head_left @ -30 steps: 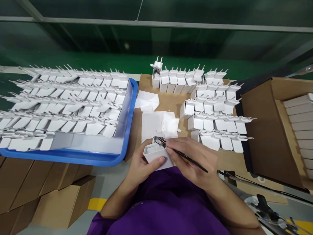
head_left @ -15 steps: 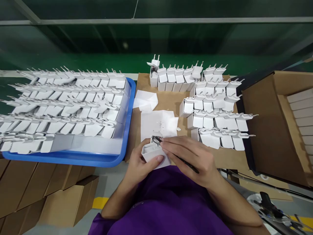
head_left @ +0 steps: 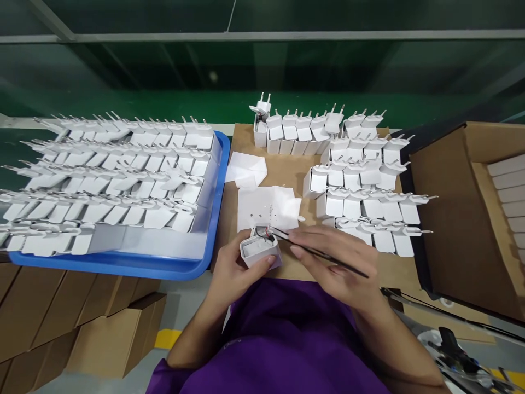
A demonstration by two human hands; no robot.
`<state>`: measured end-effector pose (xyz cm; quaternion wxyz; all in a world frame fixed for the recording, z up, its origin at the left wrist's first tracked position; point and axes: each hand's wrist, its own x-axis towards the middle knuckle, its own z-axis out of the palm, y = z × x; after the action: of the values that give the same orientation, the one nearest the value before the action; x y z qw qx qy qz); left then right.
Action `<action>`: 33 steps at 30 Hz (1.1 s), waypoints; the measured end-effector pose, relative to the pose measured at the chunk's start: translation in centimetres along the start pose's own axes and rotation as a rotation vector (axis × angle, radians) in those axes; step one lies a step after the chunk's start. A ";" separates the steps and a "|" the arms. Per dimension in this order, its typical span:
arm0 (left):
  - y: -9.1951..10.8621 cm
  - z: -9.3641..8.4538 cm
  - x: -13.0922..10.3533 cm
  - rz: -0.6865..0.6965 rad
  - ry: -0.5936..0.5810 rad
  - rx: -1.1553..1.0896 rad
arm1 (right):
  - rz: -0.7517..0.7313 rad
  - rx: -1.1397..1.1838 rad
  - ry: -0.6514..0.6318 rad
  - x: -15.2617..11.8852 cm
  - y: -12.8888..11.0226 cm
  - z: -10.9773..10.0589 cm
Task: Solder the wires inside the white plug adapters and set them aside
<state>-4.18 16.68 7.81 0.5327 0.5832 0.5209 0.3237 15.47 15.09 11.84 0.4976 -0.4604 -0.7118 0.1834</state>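
My left hand (head_left: 235, 268) grips a white plug-in charger case (head_left: 258, 253), its open end tilted up toward me. Red and black wires show at the far edge of that opening, by the raised cap. Between the fingers of my right hand (head_left: 340, 260) is a pair of black tweezers (head_left: 322, 254), held slantwise. Their tips reach the wires at the case; whether they pinch one I cannot tell. Just beyond my hands lies a white paper sheet (head_left: 254, 205) with small dark specks on it.
At left, a blue tray (head_left: 164, 269) carries rows of white chargers (head_left: 147, 189) with pins up. More chargers (head_left: 353, 178) stand on the brown cardboard (head_left: 283, 169) at right. A folded paper (head_left: 246, 167) lies behind. An open carton (head_left: 451, 219) stands far right.
My right hand has drawn back to the right, and the tweezers now lie at a flatter angle. The red wire has come into sight. My left hand keeps its hold on the charger case.
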 end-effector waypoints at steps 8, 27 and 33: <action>0.2 -0.3 -0.3 0.046 0.006 0.199 | 0.030 -0.018 0.049 -0.5 1.0 -0.7; 0.2 -0.4 -0.7 0.533 0.094 0.398 | 0.034 0.001 0.033 -1.1 1.1 -0.6; 0.2 -0.8 0.1 0.514 0.087 0.539 | 0.035 -0.035 0.043 -1.2 1.4 0.2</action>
<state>-4.85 17.05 8.15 0.2387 0.8001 0.4459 0.3226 16.08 14.85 10.11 0.5013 -0.4853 -0.6960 0.1697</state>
